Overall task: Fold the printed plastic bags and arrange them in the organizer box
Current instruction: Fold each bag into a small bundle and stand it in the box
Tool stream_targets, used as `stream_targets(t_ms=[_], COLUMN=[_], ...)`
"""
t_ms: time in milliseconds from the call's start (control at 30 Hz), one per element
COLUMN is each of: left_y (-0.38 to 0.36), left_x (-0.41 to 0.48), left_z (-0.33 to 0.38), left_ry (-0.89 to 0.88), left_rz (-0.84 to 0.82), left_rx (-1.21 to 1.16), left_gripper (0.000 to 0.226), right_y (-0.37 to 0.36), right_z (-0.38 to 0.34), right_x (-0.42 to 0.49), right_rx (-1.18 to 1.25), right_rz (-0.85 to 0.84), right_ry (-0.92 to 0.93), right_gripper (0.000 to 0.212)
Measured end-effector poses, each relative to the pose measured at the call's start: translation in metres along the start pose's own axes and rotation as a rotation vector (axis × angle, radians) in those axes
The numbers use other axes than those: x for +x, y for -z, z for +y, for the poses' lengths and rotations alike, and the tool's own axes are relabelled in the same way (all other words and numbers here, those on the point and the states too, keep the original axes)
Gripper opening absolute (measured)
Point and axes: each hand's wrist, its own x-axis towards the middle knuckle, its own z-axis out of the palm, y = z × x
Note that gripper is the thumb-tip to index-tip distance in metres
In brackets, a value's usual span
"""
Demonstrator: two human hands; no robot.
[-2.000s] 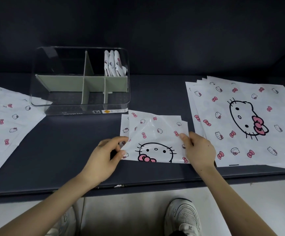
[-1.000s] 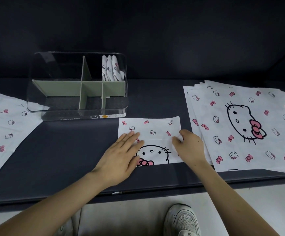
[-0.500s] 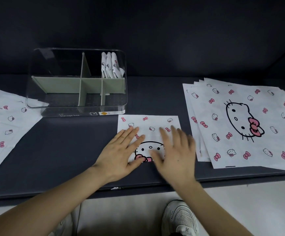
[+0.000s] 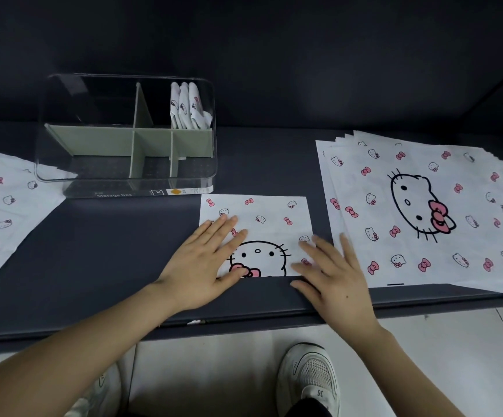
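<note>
A folded white bag (image 4: 262, 212) printed with a cat face and pink bows lies flat on the dark table, just in front of the clear organizer box (image 4: 63, 176). My left hand (image 4: 205, 260) presses flat on the bag's left half, fingers straight. My right hand (image 4: 331, 272) lies flat with spread fingers at the bag's right edge, partly on the table. Three folded bags (image 4: 187, 106) stand upright in the box's back right compartment. The box's other compartments, split by grey-green dividers (image 4: 141, 142), hold nothing.
A stack of unfolded printed bags (image 4: 424, 206) covers the table on the right. More printed bags (image 4: 3, 206) lie at the left, partly under the box. The table's front edge (image 4: 244, 320) runs just below my hands, with white shoes (image 4: 310, 377) on the floor beneath.
The lifted bag flap was folded down and the bag now lies flat. Both hands opened from pinching to pressing. My right hand swept across the bag and moved back to its right edge.
</note>
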Motion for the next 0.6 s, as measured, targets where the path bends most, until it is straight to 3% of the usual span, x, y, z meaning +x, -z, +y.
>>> stream_targets(t_ms=[133, 267, 400, 467, 600], left_y=[-0.002, 0.007, 0.016, 0.018, 0.017], left_x=[-0.001, -0.012, -0.031, -0.031, -0.02], left_z=[-0.004, -0.015, -0.027, -0.025, -0.02], left_ry=[-0.002, 0.006, -0.078, 0.011, 0.3], left_rz=[0.045, 0.152, 0.127, 0.162, 0.185], left_rx=[-0.166, -0.513, -0.59, -0.661, -0.787], left_gripper=[0.069, 0.056, 0.056, 0.06, 0.076], right_y=[-0.009, -0.008, 0.005, 0.012, 0.026], right_z=[0.004, 0.005, 0.001, 0.0, 0.003], right_x=[0.005, 0.008, 0.013, 0.019, 0.037], right_rx=[0.001, 0.034, 0.214, 0.325, 0.634], right_rz=[0.053, 0.045, -0.068, -0.15, -0.359], right_ry=[0.132, 0.044, -0.105, -0.202, -0.578], right_gripper=[0.017, 0.024, 0.018, 0.01, 0.008])
